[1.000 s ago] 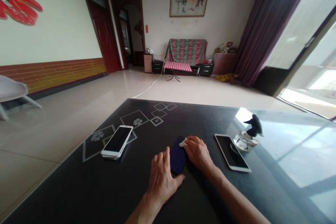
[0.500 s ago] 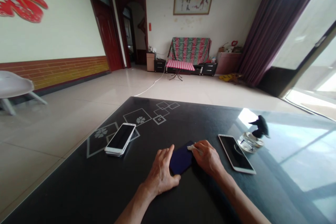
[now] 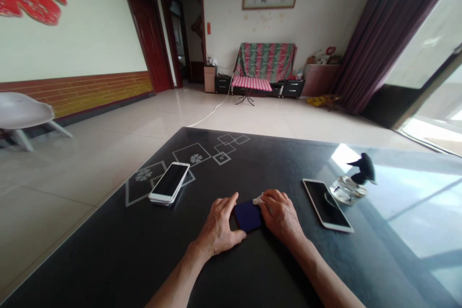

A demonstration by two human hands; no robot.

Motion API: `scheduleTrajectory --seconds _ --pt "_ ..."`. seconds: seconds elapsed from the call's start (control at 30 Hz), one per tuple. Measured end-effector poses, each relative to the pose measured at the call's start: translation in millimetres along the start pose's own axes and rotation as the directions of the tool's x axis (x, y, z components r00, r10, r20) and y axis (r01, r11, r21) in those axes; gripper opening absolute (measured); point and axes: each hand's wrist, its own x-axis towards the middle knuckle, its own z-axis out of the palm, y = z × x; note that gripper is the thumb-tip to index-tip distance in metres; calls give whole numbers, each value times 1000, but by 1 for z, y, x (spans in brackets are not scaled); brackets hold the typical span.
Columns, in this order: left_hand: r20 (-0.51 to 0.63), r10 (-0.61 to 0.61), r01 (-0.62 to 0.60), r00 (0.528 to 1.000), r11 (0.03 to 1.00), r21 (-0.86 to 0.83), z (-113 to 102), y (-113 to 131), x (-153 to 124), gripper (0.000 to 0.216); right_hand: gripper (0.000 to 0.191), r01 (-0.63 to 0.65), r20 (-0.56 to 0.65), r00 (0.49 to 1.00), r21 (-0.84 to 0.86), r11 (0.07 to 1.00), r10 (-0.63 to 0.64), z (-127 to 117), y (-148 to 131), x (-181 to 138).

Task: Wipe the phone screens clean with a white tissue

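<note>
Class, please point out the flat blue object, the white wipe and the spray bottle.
Flat blue object (image 3: 248, 216): head view, upper face.
White wipe (image 3: 257, 199): head view, exposed end.
Spray bottle (image 3: 350, 190): head view, clear body.

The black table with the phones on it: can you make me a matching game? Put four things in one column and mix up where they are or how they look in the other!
Things:
1. Spray bottle
2. Flat thing between the left hand and the right hand
3. Stack of phones
4. White wad

Places and looks:
A. Held in the fingers of the right hand
B. Clear body with a black top
C. On the left part of the table
D. Dark blue

Right pairs: 1-B, 2-D, 3-C, 4-A
</note>
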Motion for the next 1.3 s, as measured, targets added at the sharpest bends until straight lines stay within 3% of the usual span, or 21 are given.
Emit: scheduleTrajectory --seconds 0.47,0.63,0.87,1.3 --pt "-3 -72 72 997 994 -87 1 -4 1 95 23 137 125 980 152 979 -157 4 -37 1" --pt "1 -69 69 998 996 -63 0 -3 1 99 23 129 124 981 169 977 -151 7 -41 2" --pt "-9 -85 84 996 996 -37 -1 1 1 102 20 39 56 997 126 991 -46 9 -29 4" --pt "6 -75 75 997 997 -28 0 -13 2 106 22 70 168 982 65 995 -80 8 -56 7"
